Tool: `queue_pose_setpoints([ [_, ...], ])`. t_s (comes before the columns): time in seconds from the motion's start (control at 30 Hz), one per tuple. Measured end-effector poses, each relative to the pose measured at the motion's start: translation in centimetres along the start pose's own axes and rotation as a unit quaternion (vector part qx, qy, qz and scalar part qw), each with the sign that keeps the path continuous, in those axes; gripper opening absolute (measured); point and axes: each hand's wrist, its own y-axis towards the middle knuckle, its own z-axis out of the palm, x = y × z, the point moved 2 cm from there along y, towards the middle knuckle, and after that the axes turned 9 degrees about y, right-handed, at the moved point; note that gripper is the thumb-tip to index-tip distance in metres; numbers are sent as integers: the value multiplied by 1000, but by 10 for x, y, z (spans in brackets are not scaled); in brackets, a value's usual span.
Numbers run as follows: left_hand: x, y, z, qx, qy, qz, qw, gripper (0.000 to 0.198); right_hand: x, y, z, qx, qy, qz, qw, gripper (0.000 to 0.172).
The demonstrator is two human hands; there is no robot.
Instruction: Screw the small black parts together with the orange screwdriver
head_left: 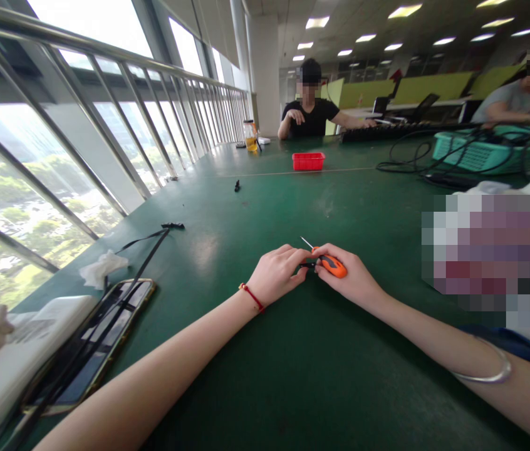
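Note:
Over the green table [227, 351], my two hands come together near the middle of the head view. My right hand [344, 269] is closed around a screwdriver [333, 265] with an orange and grey handle; its thin metal shaft points up and to the left. Between the fingertips of both hands is a small black piece [309, 265], too small to name. My left hand [278, 269] pinches its left end between thumb and fingers. The right thumb and fingers appear to touch its other end.
A phone [124, 326] with black straps across it, a white case [30, 357] and crumpled tissue [104, 268] lie at left. Farther off are a red basket [308, 161], a bottle [250, 136] and a teal basket [476, 150] with cables. Two people sit across the table.

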Motion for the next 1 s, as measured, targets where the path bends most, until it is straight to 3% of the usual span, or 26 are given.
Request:
queue_pose_setpoints([
  [0.23, -4, 2, 0, 7, 45, 49, 998, 18, -6, 3, 0, 12, 22, 3, 1000, 12],
  [0.7, -5, 1, 3, 23, 42, 38, 998, 18, -4, 7, -1, 11, 59, 22, 998, 10],
  [0.83, -5, 0, 2, 34, 36, 31, 998, 19, -1, 3, 1, 10, -33, -5, 999, 10],
  [1.0, -4, -1, 2, 47, 46, 37, 997, 20, 0, 0, 3, 16, -201, -60, 978, 12],
])
